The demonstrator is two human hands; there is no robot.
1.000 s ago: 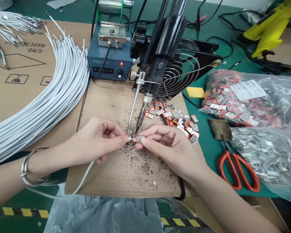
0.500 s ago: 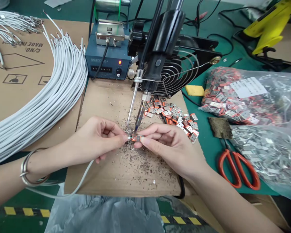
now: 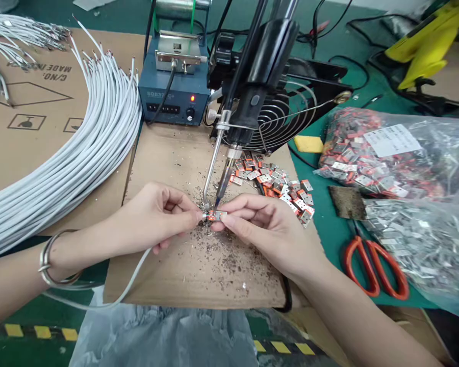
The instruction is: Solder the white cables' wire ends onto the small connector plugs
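Between thumb and finger, my left hand (image 3: 168, 211) pinches the end of a white cable (image 3: 132, 280), whose length trails down past my wrist. My right hand (image 3: 256, 227) is closed on a USB connector (image 3: 216, 215) with a metal shell and orange insert. Cable end and connector meet under the tip of a clamped soldering iron (image 3: 225, 178); whether the tip touches them I cannot tell. A thin metal solder feed tube (image 3: 211, 171) ends just beside the tip. Dark solder specks litter the cardboard (image 3: 160, 280) below my hands.
A pile of USB connectors (image 3: 286, 191) lies right of the iron. Behind stand a blue solder station (image 3: 172, 97) and a black fan (image 3: 286, 112). Bundled white cables (image 3: 99, 137) fill the left. Orange-handled scissors (image 3: 375, 265) and bags of connectors (image 3: 390, 153) and metal parts (image 3: 421, 239) lie right.
The connector has turned slightly, showing more of its flat metal and orange face. Both hands keep their pinch in nearly the same place; the view has shifted a little.
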